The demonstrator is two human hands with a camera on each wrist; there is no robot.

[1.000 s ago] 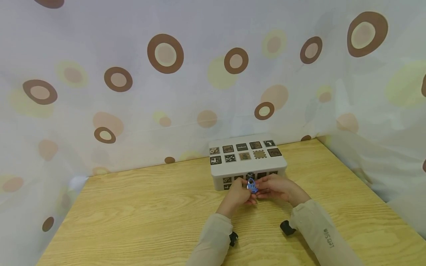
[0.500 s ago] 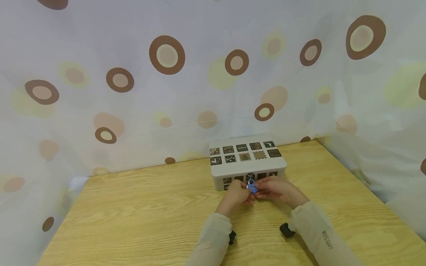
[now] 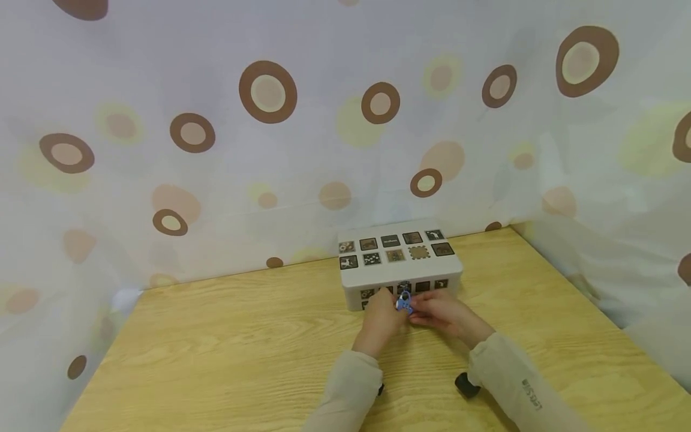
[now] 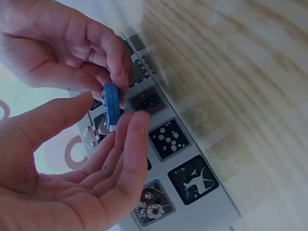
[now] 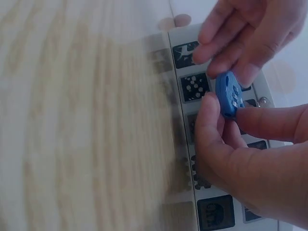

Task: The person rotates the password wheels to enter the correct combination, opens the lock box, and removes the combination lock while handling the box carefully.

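Note:
A small blue combination padlock (image 3: 405, 305) is at the front of a white lidded box (image 3: 378, 275) printed with dark picture squares. Its shackle points up and overlaps the box's metal clasp (image 4: 90, 136). My right hand (image 3: 447, 313) pinches the padlock's body between thumb and curled fingers, as the right wrist view shows. From the other side, my left hand (image 3: 381, 320) holds the padlock's opposite end with thumb and fingertips. In the left wrist view the padlock (image 4: 111, 105) appears edge-on between both hands, its number dials partly hidden.
The box stands at the back of a wooden table (image 3: 232, 354), close to a white curtain (image 3: 302, 156) with brown and yellow circles. More curtain hangs along the right side. Black wrist straps (image 3: 466, 385) show below the beige sleeves (image 3: 520, 381).
The padlock has turned slightly and shifted a little left. My left hand has rolled over so its back shows more, and my right fingers have followed left. The box stays put.

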